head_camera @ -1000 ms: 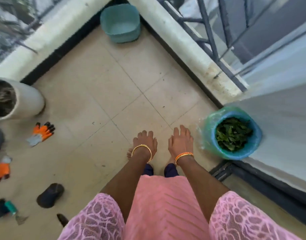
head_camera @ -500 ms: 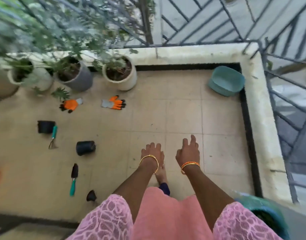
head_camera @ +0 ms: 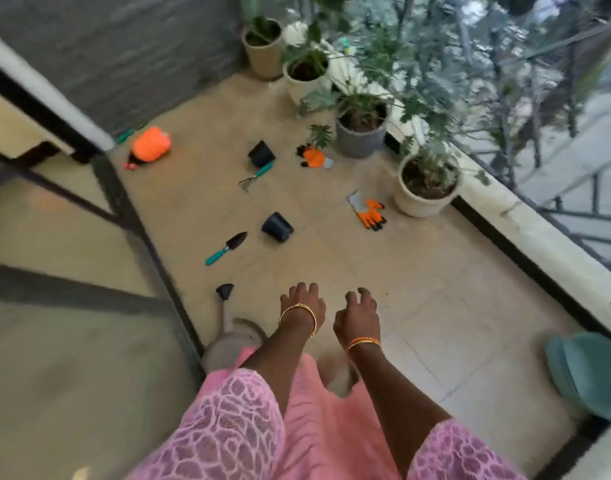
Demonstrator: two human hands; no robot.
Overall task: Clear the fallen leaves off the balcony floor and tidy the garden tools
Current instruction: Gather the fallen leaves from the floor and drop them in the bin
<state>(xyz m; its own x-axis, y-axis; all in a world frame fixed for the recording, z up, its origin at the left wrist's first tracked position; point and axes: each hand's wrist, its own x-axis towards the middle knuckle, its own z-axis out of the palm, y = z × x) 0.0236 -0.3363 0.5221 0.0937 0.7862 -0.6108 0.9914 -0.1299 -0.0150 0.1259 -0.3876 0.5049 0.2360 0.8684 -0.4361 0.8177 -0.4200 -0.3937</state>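
Observation:
Garden tools lie scattered on the tiled balcony floor (head_camera: 418, 306). A teal-handled trowel (head_camera: 226, 248) lies left of a tipped black pot (head_camera: 278, 226). Farther off are a teal hand rake (head_camera: 257, 175) and a second black pot (head_camera: 261, 154). Two orange gloves lie near the planters, one (head_camera: 368, 211) at right, one (head_camera: 314, 156) farther back. An orange sprayer (head_camera: 151, 145) lies by the wall. My left hand (head_camera: 302, 304) and right hand (head_camera: 357, 315) hang in front of me over the floor, fingers loosely curled, holding nothing.
Several potted plants (head_camera: 425, 181) line the right ledge and railing. A grey watering can (head_camera: 233, 337) with a black spout stands at my feet by the door frame (head_camera: 148, 244). A teal basin (head_camera: 591, 374) sits at the lower right.
My view has swung left, from the blue bin of leaves and the corner basin to the tool-strewn end of the balcony. Both hands stay held out and empty.

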